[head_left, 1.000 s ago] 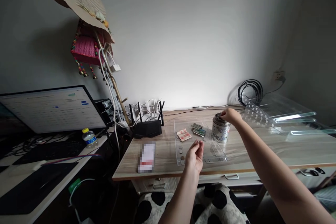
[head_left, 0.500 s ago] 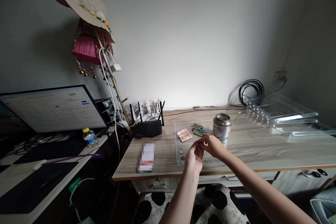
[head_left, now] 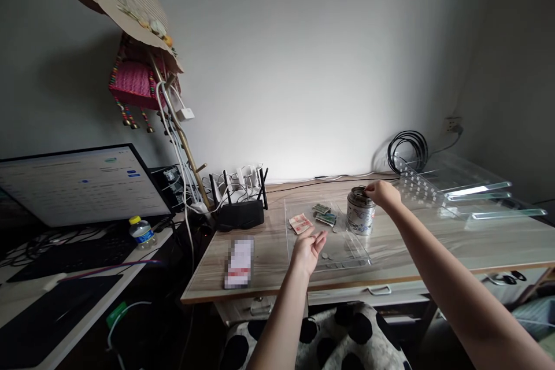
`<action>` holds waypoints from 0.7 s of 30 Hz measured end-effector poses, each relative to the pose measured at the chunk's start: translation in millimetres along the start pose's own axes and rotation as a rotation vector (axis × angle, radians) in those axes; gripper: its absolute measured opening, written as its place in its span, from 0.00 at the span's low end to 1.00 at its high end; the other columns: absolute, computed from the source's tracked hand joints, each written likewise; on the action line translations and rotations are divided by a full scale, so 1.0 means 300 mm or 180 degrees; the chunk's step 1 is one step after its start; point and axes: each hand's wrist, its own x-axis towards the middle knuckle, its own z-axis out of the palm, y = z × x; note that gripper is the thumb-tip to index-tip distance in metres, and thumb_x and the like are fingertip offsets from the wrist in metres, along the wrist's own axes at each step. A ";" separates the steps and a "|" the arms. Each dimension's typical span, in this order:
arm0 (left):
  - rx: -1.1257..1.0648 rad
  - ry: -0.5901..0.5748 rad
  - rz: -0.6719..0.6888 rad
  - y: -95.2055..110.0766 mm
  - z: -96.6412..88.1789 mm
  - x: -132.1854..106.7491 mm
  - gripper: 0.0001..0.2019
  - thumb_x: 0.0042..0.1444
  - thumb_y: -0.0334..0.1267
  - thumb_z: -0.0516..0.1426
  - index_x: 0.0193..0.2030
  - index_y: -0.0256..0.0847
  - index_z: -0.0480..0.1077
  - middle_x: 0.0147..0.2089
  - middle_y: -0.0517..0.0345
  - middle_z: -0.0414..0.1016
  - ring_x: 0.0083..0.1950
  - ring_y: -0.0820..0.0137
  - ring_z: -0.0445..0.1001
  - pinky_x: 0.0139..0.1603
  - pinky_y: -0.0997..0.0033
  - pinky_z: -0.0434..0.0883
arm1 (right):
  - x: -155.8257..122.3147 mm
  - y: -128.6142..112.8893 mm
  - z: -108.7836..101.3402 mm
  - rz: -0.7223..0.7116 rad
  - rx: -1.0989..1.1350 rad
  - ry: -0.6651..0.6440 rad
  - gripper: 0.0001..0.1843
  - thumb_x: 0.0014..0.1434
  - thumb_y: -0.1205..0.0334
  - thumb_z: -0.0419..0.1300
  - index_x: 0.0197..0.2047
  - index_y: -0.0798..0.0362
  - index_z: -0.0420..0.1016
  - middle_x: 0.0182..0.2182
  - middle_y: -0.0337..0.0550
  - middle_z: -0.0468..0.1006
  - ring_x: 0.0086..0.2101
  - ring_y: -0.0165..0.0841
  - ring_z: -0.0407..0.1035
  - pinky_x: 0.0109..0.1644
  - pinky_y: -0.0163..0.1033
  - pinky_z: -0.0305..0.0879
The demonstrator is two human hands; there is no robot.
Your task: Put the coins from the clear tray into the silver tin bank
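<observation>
A metal tin (head_left: 361, 217) with a printed pattern stands at the right side of a clear plastic tray (head_left: 292, 260). At its top rim is my right hand (head_left: 384, 193), fingers pinched together at the mouth; whatever they hold is hidden. My left hand (head_left: 306, 251) hovers over the tray, palm turned up, fingers loosely curled and apart, with nothing visible in it. Beyond it lie a reddish banknote (head_left: 300, 223) and folded greenish banknotes (head_left: 325, 218). A few coins (head_left: 326, 255) rest on the tray to the right of my left hand.
A phone-like rectangle (head_left: 240, 263), blurred out, lies left on the wooden desk (head_left: 433, 243). Behind it stands a black router (head_left: 240, 215) with antennas. Clear acrylic panels (head_left: 468, 191) and a coiled black cable (head_left: 407, 151) occupy the right. A bottle (head_left: 143, 233) stands by the monitor (head_left: 82, 185).
My hands have parted. The right one has moved from beside my left hand to the tin's rim, while the left has shifted slightly left and turned palm up. The view has shifted a little.
</observation>
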 end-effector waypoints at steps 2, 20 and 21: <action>0.0233 -0.0129 0.0014 0.017 -0.011 0.009 0.21 0.47 0.20 0.47 0.50 0.31 0.58 0.40 0.44 0.71 0.44 0.67 0.71 0.37 0.75 0.70 | 0.027 -0.006 0.002 -0.0017 -0.0079 -0.0248 0.12 0.44 0.57 0.54 0.32 0.45 0.76 0.32 0.43 0.75 0.33 0.37 0.67 0.30 0.36 0.59; -0.0173 -0.0693 -0.0362 0.035 -0.006 0.039 0.17 0.51 0.48 0.49 0.38 0.37 0.66 0.32 0.54 0.69 0.32 0.72 0.69 0.35 0.71 0.65 | -0.466 -0.343 0.160 -0.2378 0.0864 -0.0254 0.12 0.53 0.60 0.50 0.36 0.46 0.73 0.33 0.38 0.72 0.31 0.27 0.65 0.30 0.29 0.56; -0.0099 -0.0756 -0.0364 0.032 -0.001 0.035 0.17 0.50 0.49 0.49 0.38 0.37 0.66 0.32 0.54 0.69 0.32 0.72 0.69 0.35 0.71 0.65 | -0.471 -0.345 0.169 -0.2396 0.0846 -0.0252 0.11 0.53 0.61 0.50 0.35 0.47 0.73 0.32 0.38 0.72 0.31 0.27 0.65 0.30 0.29 0.56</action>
